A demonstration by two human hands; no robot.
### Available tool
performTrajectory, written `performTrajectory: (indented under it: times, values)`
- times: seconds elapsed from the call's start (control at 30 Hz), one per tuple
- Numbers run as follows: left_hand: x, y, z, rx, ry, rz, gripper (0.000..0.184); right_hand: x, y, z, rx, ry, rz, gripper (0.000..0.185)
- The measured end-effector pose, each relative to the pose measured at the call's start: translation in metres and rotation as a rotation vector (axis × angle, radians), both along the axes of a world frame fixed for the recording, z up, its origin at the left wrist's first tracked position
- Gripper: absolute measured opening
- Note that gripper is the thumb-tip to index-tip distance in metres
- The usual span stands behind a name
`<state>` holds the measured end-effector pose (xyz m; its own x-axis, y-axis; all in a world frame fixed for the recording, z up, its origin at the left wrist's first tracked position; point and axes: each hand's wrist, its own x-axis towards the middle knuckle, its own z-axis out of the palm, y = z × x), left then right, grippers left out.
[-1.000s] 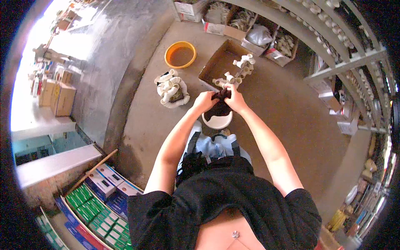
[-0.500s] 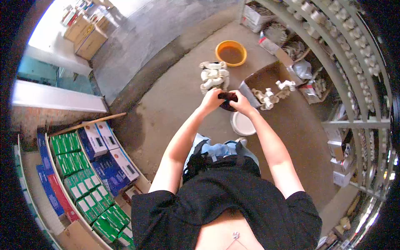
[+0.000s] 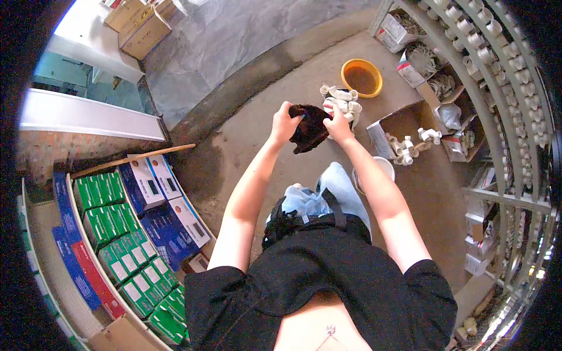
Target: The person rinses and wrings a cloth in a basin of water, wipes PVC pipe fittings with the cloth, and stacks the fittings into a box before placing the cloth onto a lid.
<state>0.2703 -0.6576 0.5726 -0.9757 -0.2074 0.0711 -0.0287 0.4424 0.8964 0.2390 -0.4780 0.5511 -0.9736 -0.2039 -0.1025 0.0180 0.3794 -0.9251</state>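
A dark brown cloth [image 3: 309, 131] hangs spread between my hands, in the middle of the head view above the concrete floor. My left hand [image 3: 284, 124] is closed on its left edge, and my right hand [image 3: 338, 124] pinches the right edge. Just beyond my right hand lies a pile of white pipe fittings [image 3: 350, 109], partly covered by that hand. To the right, a cardboard box [image 3: 383, 140] holds more white fittings [image 3: 404, 150]. Behind my right forearm stands a white bucket [image 3: 384, 168], partly hidden.
A yellow basin [image 3: 379, 80] with brownish contents stands past the pile. Shelves of white fittings [image 3: 494, 27] line the right side, with open boxes [image 3: 404, 32] along them. Green boxes [image 3: 105, 224] and blue-white boxes [image 3: 146, 181] fill a low rack at left.
The cloth, bunched between my hands before, is now spread wider. My hands have shifted left and slightly up, away from the bucket. The view has turned, so floor items appear farther right.
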Motion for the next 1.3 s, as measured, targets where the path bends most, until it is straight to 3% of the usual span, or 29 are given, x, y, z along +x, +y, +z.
performTrajectory:
  times: [0.23,0.27,0.33,0.43,0.5,0.67,0.7,0.83,0.97,1.03,1.07,1.17,1.3]
  values:
    - [-0.083,-0.047,-0.025,0.135,0.015,-0.022,0.024,-0.091,-0.030,-0.018,0.054,-0.033,0.097,0.032]
    - [-0.101,-0.052,-0.029,0.137,0.044,-0.048,0.024,-0.110,-0.033,-0.026,0.110,-0.020,0.109,0.043]
    - [-0.139,-0.060,-0.034,0.132,0.013,-0.076,0.024,-0.143,-0.043,-0.007,0.190,-0.030,0.060,0.045]
    - [-0.190,-0.071,-0.034,0.200,-0.048,-0.126,0.027,-0.198,-0.043,-0.024,0.049,-0.134,0.043,0.042]
    - [-0.224,-0.079,-0.037,0.131,-0.079,-0.179,0.029,-0.232,-0.040,-0.073,-0.085,-0.098,0.057,0.037]
    - [-0.323,-0.089,-0.042,0.147,-0.303,-0.191,0.028,-0.306,-0.034,-0.055,-0.224,-0.248,0.057,0.022]
    - [-0.339,-0.088,-0.040,0.089,-0.225,-0.221,0.028,-0.315,-0.037,-0.021,-0.266,-0.334,0.006,0.020]
    - [-0.423,-0.091,-0.070,0.109,-0.260,-0.330,0.029,-0.378,-0.031,-0.035,-0.307,-0.231,0.007,0.019]
    - [-0.510,-0.086,-0.080,0.015,-0.300,-0.470,0.032,-0.434,-0.025,-0.054,-0.111,-0.182,-0.187,0.023]
    - [-0.552,-0.079,-0.046,-0.072,-0.314,-0.568,0.031,-0.463,-0.027,-0.045,-0.052,-0.251,-0.299,0.025]
    - [-0.580,-0.082,-0.074,0.037,-0.295,-0.623,0.031,-0.481,-0.023,-0.072,-0.124,-0.223,-0.322,0.027]
    - [-0.649,-0.083,-0.058,-0.104,-0.350,-0.812,0.031,-0.517,-0.028,-0.080,-0.086,-0.151,-0.433,0.032]
    - [-0.741,-0.065,-0.033,-0.221,-0.382,-0.951,0.030,-0.574,-0.034,-0.045,0.101,-0.159,-0.650,0.029]
